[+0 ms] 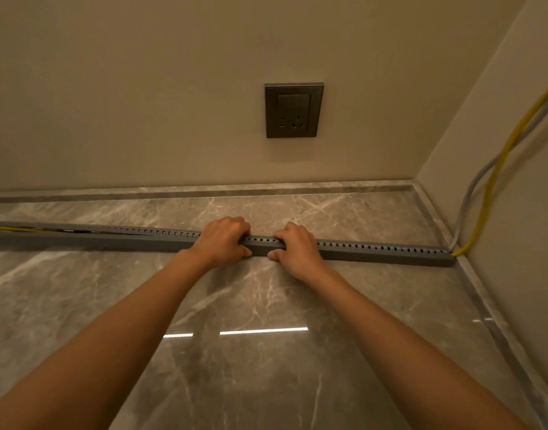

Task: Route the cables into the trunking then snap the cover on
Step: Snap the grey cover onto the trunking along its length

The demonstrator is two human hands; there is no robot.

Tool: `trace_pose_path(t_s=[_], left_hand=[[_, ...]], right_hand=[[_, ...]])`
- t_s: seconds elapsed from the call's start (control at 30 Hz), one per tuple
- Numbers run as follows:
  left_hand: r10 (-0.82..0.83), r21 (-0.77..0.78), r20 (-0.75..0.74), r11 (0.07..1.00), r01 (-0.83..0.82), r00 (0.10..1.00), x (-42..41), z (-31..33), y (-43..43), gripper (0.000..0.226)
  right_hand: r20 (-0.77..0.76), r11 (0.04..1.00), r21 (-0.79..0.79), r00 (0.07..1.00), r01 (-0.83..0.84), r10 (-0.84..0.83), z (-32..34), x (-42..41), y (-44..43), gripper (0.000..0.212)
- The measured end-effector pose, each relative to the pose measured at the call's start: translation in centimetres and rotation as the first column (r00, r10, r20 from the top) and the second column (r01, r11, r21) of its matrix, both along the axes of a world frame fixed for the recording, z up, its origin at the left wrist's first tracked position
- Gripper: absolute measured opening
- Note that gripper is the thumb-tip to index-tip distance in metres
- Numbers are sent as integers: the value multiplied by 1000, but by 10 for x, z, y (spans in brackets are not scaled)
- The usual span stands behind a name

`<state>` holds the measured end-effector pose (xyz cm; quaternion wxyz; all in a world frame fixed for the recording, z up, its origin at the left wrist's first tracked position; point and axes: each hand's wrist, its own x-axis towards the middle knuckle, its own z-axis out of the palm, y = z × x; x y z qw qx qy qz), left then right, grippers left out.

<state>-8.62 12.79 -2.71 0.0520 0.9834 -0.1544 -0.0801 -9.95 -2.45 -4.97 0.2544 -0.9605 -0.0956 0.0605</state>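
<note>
A long grey slotted trunking (pixel 384 254) lies across the marble floor, from the left edge to the right wall. My left hand (pixel 223 240) and my right hand (pixel 297 248) clasp it side by side near its middle, fingers over the top and thumbs on the front face. The cover (pixel 148 233) sits on the trunking from the right end to my hands; left of them it looks slightly lifted. A yellow cable (pixel 496 172) and a grey cable (pixel 474 187) come down the right wall into the trunking's right end. Yellow cable shows inside the trunking at the far left (pixel 15 228).
A dark wall socket (pixel 293 110) sits on the beige wall above the hands. A marble skirting strip (pixel 204 190) runs along the wall's foot. The right wall meets the floor beside the trunking's end. Glossy marble floor (pixel 266 305) lies under my arms.
</note>
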Motion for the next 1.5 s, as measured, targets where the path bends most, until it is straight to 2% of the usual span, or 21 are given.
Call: trace_pose_path(t_s=[0.13,0.33,0.43,0.57,0.83,1.0,1.17,1.33,1.5], left_hand=[[9,-11,9,1000,-9,1000,-1,-4,3,31],[112,-127,-96,984,-123,989,-1,1,31,34],[137,-89,-118,985,-148,983,2,5,60,34],[85,-18,-148,996,-89,985,4,2,80,36],[-125,19,90,992,124,988,4,-15,93,37],[-197,39,139,980,194,970,7,-15,92,36],[-174,-48,78,983,178,982,11,-10,96,38],[-93,-159,-21,983,89,995,7,-7,128,35],[9,-142,-103,990,-24,995,11,-2,182,38]], right_hand=[[-18,1000,25,1000,7,-6,1,-1,0,32],[-52,998,-19,997,-62,61,7,3,18,29],[-32,996,-55,997,-68,66,6,4,36,31],[-51,991,-63,992,-116,113,6,8,65,36],[-48,998,-39,997,-54,52,7,9,86,33],[-20,996,-87,1000,8,-9,7,6,93,29],[-62,994,-104,997,45,-52,15,4,97,30],[-83,975,-218,995,41,-61,20,4,108,30],[-69,979,-200,996,34,-49,15,8,156,34]])
